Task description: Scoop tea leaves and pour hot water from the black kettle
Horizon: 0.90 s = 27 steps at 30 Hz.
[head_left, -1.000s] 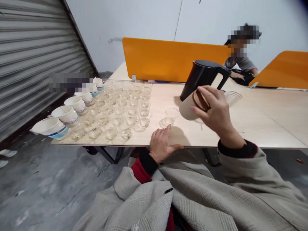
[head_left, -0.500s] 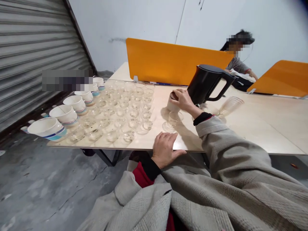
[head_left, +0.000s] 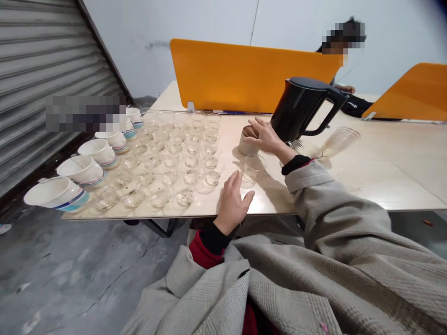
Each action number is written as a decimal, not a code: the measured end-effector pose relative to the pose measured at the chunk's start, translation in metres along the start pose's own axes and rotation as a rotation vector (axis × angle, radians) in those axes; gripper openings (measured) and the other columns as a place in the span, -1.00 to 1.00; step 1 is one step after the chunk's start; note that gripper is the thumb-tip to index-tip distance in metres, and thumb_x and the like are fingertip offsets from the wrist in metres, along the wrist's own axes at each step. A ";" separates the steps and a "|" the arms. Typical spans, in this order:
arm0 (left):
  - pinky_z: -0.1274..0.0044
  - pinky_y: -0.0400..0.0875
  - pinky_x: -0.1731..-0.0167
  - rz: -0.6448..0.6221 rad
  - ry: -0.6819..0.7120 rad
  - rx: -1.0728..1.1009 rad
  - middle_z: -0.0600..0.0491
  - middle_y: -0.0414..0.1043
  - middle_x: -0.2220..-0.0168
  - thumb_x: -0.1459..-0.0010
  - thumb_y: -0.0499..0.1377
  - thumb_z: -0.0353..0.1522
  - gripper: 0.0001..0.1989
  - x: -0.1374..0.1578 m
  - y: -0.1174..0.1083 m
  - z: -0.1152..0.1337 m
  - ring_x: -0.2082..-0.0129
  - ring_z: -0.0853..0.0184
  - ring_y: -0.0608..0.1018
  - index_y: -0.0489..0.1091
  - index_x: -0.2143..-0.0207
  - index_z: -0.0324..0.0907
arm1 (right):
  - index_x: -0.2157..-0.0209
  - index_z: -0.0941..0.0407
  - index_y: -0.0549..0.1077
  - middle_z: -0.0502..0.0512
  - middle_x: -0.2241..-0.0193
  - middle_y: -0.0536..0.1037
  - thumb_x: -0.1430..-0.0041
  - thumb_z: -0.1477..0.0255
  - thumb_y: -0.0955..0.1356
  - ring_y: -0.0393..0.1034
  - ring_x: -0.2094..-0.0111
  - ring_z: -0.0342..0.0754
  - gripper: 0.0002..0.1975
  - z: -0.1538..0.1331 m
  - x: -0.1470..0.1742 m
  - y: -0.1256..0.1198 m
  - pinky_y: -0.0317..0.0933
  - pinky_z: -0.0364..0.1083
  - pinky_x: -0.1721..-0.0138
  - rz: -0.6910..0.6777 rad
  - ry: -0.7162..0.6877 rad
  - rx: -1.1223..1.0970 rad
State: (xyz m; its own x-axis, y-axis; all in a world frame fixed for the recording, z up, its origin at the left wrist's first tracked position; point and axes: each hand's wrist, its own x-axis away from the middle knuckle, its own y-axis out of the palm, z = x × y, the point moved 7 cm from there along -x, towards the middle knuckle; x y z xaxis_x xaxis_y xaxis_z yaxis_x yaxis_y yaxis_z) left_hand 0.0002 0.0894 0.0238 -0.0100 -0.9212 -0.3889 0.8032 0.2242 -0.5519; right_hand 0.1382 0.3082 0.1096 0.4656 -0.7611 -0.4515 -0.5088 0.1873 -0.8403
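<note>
Presently I log wooden table (head_left: 384, 163) carrying everything. Orange divider (head_left: 244, 77) stands upright along far edge. Black kettle (head_left: 302, 109) upright just behind right hand (head_left: 267, 137). Clear cups (head_left: 174, 158) in rows, paper bowls (head_left: 84, 170) lined along left edge. Right hand rests fingers spread on beige cup (head_left: 247, 141), upright beside kettle; grip I cannot confirm. Left hand (head_left: 232, 202) flat, open, holding nothing, near single clear cup (head_left: 253, 167).
</note>
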 end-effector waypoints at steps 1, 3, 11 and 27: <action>0.07 0.46 -0.31 0.003 -0.006 0.020 -0.27 0.32 -0.43 -0.33 0.22 -0.30 -0.37 -0.002 0.001 -0.003 -0.43 -0.03 0.40 0.27 -0.41 -0.17 | -0.37 0.13 0.42 0.39 -0.41 0.35 -0.35 0.05 0.40 0.17 -0.44 0.43 -0.31 -0.003 0.009 -0.007 0.05 0.42 -0.42 0.047 0.020 -0.005; 0.11 0.49 -0.29 -0.010 -0.012 0.049 -0.28 0.29 -0.44 -0.33 0.19 -0.33 -0.34 -0.007 0.005 -0.008 -0.44 0.00 0.38 0.22 -0.44 -0.19 | -0.37 0.10 0.42 0.35 -0.40 0.37 -0.44 0.05 0.31 0.19 -0.44 0.37 -0.37 -0.011 0.033 -0.022 0.04 0.39 -0.44 0.145 0.064 -0.046; 0.09 0.51 -0.23 -0.033 -0.028 -0.033 -0.27 0.41 -0.35 -0.26 0.19 -0.38 -0.27 -0.030 0.019 -0.012 -0.31 -0.05 0.48 0.17 -0.46 -0.24 | -0.16 0.06 0.57 0.27 -0.11 0.64 -0.41 -0.12 0.29 0.57 -0.11 0.19 -0.38 -0.014 0.135 -0.004 0.50 0.23 -0.08 0.089 0.408 -0.690; 0.11 0.43 -0.31 -0.103 0.067 -0.171 -0.24 0.47 -0.32 -0.28 0.19 -0.37 -0.35 -0.017 0.022 0.006 -0.28 -0.02 0.50 0.25 -0.41 -0.25 | 0.06 0.10 0.62 0.26 0.05 0.71 -0.34 -0.15 0.33 0.61 0.01 0.18 -0.40 -0.006 0.154 0.004 0.45 0.25 -0.14 0.075 0.433 -0.817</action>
State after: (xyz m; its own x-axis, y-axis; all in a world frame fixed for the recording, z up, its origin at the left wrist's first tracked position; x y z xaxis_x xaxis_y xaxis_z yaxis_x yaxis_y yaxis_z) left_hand 0.0219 0.1079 0.0222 -0.1310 -0.9201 -0.3690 0.6830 0.1860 -0.7063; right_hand 0.2034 0.1878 0.0381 0.1841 -0.9610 -0.2065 -0.9555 -0.1257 -0.2670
